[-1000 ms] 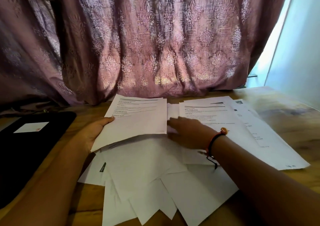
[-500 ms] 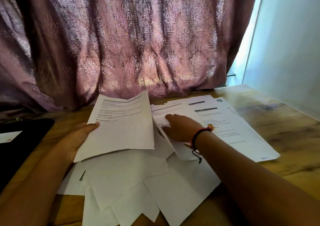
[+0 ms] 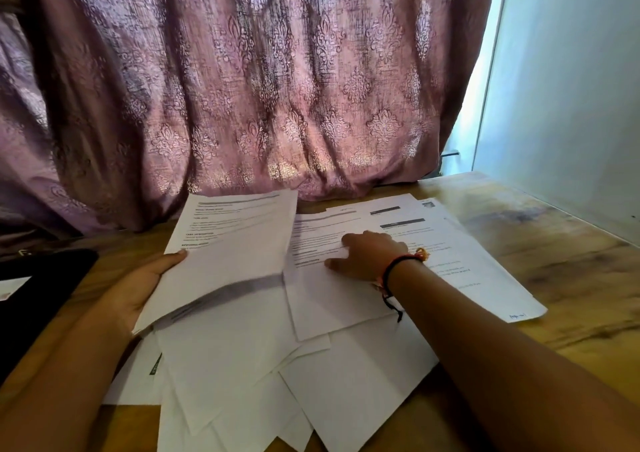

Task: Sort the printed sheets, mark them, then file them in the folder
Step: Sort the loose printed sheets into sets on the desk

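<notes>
My left hand (image 3: pixel 145 285) grips a thin stack of printed sheets (image 3: pixel 235 244) by its left edge, thumb on top, lifted and tilted above the table. My right hand (image 3: pixel 367 257) rests palm down, fingers spread, on a printed sheet (image 3: pixel 325 299) lying just right of that stack. Further right lies a pile of printed pages (image 3: pixel 460 257) with dark header bars. In front of me several blank-side-up sheets (image 3: pixel 263 375) overlap in a loose heap. A black folder (image 3: pixel 38 292) lies at the left edge, partly out of view.
The wooden table (image 3: pixel 571 278) shows bare wood at the right. A patterned mauve curtain (image 3: pixel 259 88) hangs right behind the papers. A pale wall (image 3: pixel 571 88) closes the right side. A small white card (image 3: pixel 10 287) lies on the folder.
The view swung right, pushing the folder toward the left edge. My right hand slid a printed sheet toward me from the right pile. My left hand raised its stack slightly.
</notes>
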